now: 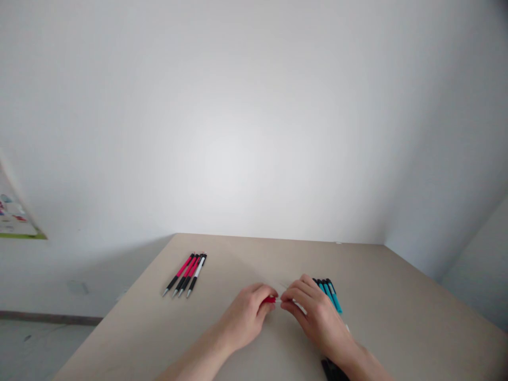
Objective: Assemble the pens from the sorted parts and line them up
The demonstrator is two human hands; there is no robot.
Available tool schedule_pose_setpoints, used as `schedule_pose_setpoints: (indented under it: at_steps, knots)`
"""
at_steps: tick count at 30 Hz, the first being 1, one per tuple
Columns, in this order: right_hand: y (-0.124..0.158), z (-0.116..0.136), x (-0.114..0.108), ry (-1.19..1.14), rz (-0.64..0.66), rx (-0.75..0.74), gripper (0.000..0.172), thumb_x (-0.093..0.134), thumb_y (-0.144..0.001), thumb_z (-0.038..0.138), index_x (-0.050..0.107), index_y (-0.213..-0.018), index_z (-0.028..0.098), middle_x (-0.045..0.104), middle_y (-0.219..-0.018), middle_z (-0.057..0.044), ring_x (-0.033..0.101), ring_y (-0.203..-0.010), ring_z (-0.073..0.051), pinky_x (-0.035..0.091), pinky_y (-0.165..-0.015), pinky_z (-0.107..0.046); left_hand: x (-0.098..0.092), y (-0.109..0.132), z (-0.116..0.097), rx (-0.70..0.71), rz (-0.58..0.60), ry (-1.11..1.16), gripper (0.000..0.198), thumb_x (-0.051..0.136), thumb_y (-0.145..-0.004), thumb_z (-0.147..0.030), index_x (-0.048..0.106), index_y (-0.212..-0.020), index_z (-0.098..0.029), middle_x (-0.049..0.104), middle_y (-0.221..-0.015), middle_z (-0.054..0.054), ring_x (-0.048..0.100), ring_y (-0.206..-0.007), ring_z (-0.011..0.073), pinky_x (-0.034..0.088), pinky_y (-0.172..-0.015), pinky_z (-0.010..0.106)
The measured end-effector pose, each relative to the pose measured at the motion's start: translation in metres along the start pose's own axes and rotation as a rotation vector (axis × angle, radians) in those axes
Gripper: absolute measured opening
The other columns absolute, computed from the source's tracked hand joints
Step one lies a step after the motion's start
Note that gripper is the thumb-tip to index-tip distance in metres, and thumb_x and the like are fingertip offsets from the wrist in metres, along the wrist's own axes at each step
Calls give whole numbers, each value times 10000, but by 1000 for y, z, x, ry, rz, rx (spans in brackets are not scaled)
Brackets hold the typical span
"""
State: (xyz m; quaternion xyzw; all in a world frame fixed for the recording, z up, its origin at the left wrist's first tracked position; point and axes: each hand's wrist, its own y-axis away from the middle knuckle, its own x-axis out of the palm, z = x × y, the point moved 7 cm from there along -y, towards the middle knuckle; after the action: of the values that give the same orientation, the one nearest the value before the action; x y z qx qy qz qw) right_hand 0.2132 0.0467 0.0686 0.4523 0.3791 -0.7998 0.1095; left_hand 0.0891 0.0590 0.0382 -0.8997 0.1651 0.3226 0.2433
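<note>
My left hand pinches a red pen barrel just above the table. Facing it, my right hand has its fingertips closed on a thin white pen refill, whose visible end meets the barrel's opening. Whether the refill sits inside or only touches is too small to tell. Most of both pieces is hidden by my fingers. Beyond my right hand lie several teal pen barrels with black ends, side by side and partly covered by the hand.
On the table's left, several pens lie in a row, red ones and a white one, with black grips and silver tips. Black pieces show under my right forearm at the front edge. A white wall stands behind the table.
</note>
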Motion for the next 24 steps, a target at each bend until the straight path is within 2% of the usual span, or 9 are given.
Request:
schedule_pose_setpoints:
  at_steps: [7, 11, 16, 21, 24]
  knots:
    - [1, -4, -10, -83, -35, 37, 82, 528, -900, 218, 604, -885, 193, 627, -832, -61, 543, -813, -200, 448, -711, -323, -6, 0, -3, 17, -38, -22, 150, 487, -890, -161, 631, -870, -199, 623, -810, 19, 572, -774, 147, 412, -681, 210]
    - [4, -9, -15, -104, -56, 46, 161, 494, -918, 226, 604, -807, 186, 616, -763, -55, 533, -763, -191, 438, -680, -318, -7, 0, -1, 0, -59, -35, 147, 484, -896, -181, 624, -854, -191, 622, -802, 22, 568, -756, 145, 404, -655, 203]
    - [3, -7, -11, -93, -45, 16, 229, 465, -945, 247, 609, -780, 178, 615, -729, -52, 518, -730, -182, 421, -654, -311, -4, 0, -1, 5, -34, -30, 127, 519, -878, -195, 634, -825, -187, 624, -775, 13, 562, -732, 139, 388, -639, 201]
    - [3, -8, -11, -119, -19, 28, 219, 476, -939, 257, 629, -802, 180, 625, -747, -58, 523, -758, -190, 425, -677, -321, -5, 0, -1, 13, -29, -33, 210, 475, -907, -208, 655, -801, -189, 617, -734, 14, 550, -698, 134, 371, -615, 205]
    - [5, -19, -19, -115, -29, 97, 213, 455, -931, 242, 630, -826, 181, 631, -779, -72, 538, -782, -199, 436, -698, -331, -6, 0, 2, 7, -51, -55, 250, 440, -923, -216, 652, -795, -184, 609, -721, 23, 543, -680, 138, 362, -597, 211]
